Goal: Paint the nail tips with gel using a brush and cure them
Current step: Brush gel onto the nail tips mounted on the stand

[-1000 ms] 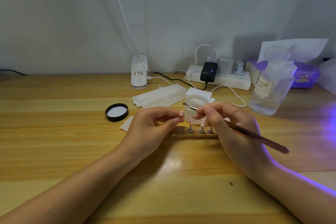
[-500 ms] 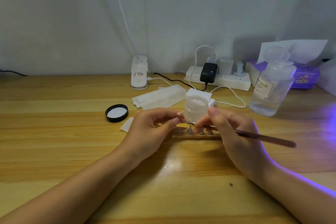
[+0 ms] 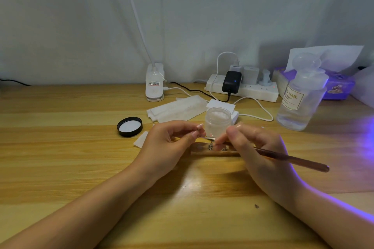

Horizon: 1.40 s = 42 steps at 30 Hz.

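Gel painting step, right in front of the jar (image 3: 218, 121)

Right hand (image 3: 257, 147) pinches brush (image 3: 291, 159); left hand (image 3: 168, 145) curled, maybe steadying a tip. Next probably needs light strokes.

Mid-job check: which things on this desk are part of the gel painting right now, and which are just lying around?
In use:
brush in right hand
open gel jar
wooden stand with metal pegs
left hand at the stand
jar lid

Lying about:
power strip
clip lamp
liquid bottle
tissue box
white wipes
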Each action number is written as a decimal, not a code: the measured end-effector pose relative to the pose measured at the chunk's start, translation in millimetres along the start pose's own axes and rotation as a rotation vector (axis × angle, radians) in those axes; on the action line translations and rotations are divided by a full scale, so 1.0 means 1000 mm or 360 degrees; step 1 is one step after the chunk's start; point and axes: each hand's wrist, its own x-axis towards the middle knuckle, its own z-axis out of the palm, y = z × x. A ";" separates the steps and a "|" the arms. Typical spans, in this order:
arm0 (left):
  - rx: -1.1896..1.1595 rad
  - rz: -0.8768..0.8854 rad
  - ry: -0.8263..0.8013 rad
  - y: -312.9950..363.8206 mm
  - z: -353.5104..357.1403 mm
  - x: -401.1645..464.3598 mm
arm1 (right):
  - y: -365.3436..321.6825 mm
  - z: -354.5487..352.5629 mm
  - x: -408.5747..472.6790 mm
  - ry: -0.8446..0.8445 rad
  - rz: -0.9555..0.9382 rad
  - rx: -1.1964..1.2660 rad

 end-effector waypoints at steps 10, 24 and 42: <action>0.0021 0.0010 0.0023 -0.001 0.000 0.000 | -0.001 0.000 -0.001 -0.0056 0.0021 -0.0013; 0.0059 0.0009 0.0079 -0.001 0.000 0.000 | 0.000 0.000 0.000 0.0098 0.0008 -0.0093; -0.0020 -0.0067 0.0110 0.002 0.002 -0.001 | 0.003 0.004 0.002 0.0145 0.0013 -0.0244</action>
